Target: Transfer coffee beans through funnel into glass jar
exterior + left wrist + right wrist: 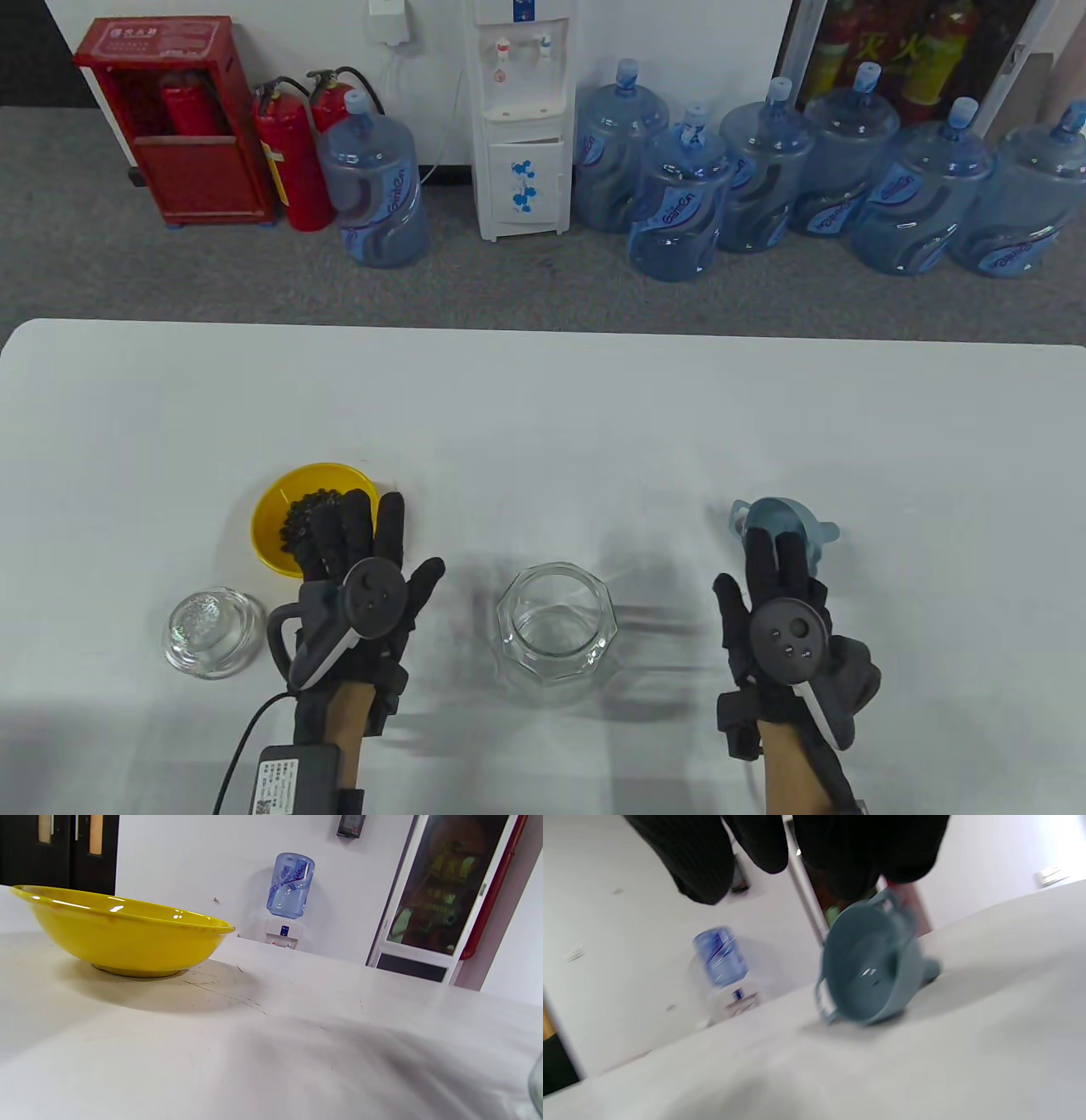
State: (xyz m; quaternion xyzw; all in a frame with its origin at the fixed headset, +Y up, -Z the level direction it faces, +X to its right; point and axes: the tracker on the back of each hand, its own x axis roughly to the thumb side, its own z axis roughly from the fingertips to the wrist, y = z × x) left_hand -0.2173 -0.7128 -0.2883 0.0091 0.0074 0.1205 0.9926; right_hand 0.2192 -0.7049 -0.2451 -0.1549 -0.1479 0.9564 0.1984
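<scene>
A yellow bowl (273,516) with dark coffee beans (304,515) stands left of the middle; it also shows in the left wrist view (123,935). An open glass jar (556,632) stands in the middle near the front. A blue-grey funnel (793,519) lies on its side at the right; it also shows in the right wrist view (871,969). My left hand (361,564) is open, its fingers over the bowl's near right rim. My right hand (776,586) is open, its fingers (704,857) stretched just over the funnel, holding nothing.
The jar's glass lid (212,632) lies left of my left hand. The white table (543,407) spreads behind the objects. Water bottles, a dispenser and fire extinguishers stand on the floor beyond the table's far edge.
</scene>
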